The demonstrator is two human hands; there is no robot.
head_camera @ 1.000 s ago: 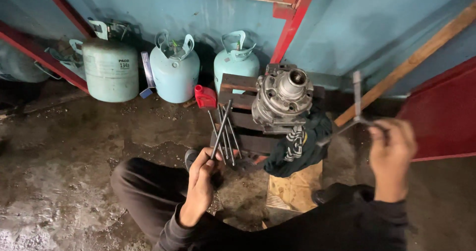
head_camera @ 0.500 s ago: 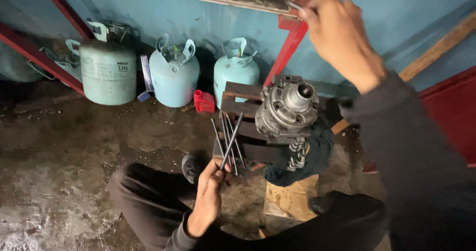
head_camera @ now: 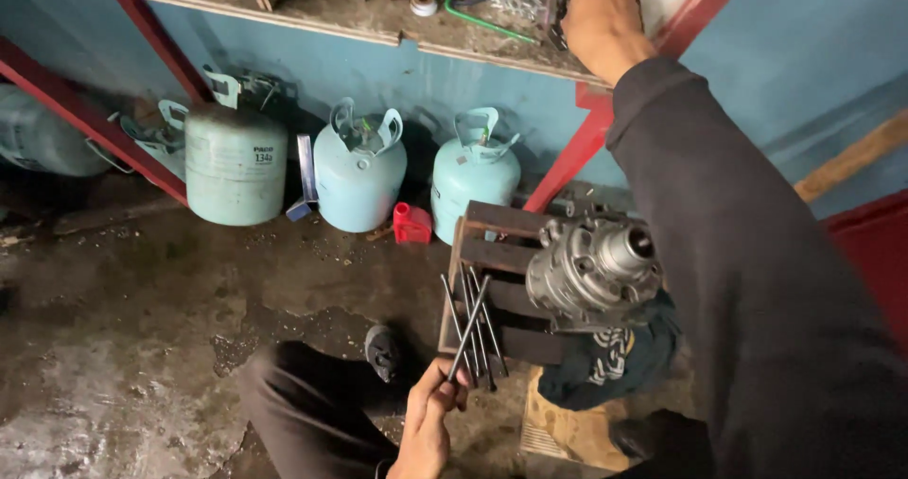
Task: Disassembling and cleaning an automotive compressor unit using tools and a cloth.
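My left hand grips a bundle of long metal bolts that fan upward beside a dark slatted wooden stand. On that stand rests a grey metal compressor body with a round shaft end, lying over a dark printed cloth. My right hand is raised high onto a cluttered shelf at the top of the view; its fingers are out of frame, so what it holds is hidden.
Three pale green gas cylinders stand against the blue wall, with a small red container beside them. Red steel braces support the shelf. The concrete floor is stained. Cardboard lies under the stand.
My right arm has gone from beside the compressor, holding a wrench, up to the shelf. The view has tilted upward. My left hand keeps hold of the bolts.
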